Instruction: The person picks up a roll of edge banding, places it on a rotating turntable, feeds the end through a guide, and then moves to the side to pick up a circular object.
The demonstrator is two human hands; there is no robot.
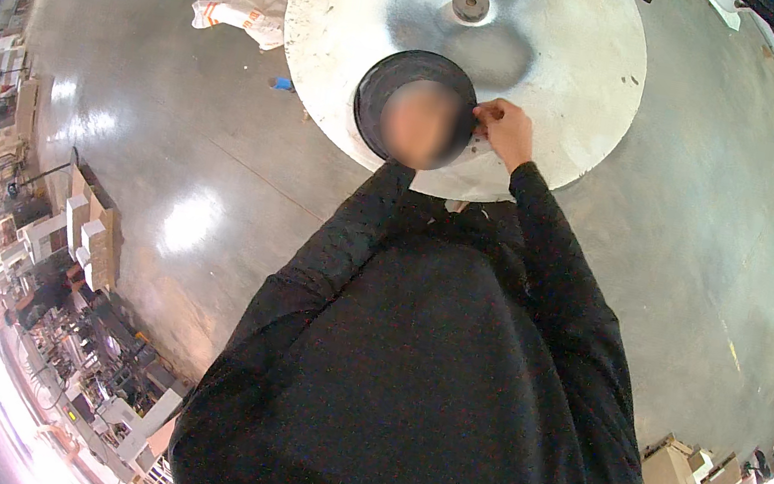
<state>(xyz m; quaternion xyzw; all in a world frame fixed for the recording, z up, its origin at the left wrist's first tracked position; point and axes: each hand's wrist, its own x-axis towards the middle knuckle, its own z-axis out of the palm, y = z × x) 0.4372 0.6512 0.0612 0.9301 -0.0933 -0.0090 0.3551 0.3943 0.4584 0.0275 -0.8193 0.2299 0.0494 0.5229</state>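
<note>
A person in a black long-sleeved top is standing at a round white table (555,76), seen from directly above through a wide, curved lens, with both forearms reaching up from the lower part of the view toward the table's near edge. A black round disc (388,75), dish-like with a raised rim, is lying flat on the near left part of the tabletop. The right hand (504,131) is resting at the disc's right edge, with its fingers curled in and pinching at the rim, apparently gripping the disc or something small against it; what exactly is between the fingertips is too small to make out. The left hand is hidden behind a blurred patch over the middle of the disc, so it is not possible to tell whether it is open or closed, only that the left sleeve (367,208) is leading toward the disc. Farther back on the table, near its centre, a small grey ring-shaped hub (470,4) is sitting, well apart from the disc. On the shiny grey concrete floor (219,155) to the left of the table, a crumpled white sack (242,8) is lying. Cardboard boxes (93,241) are stacked along the left side.
</note>
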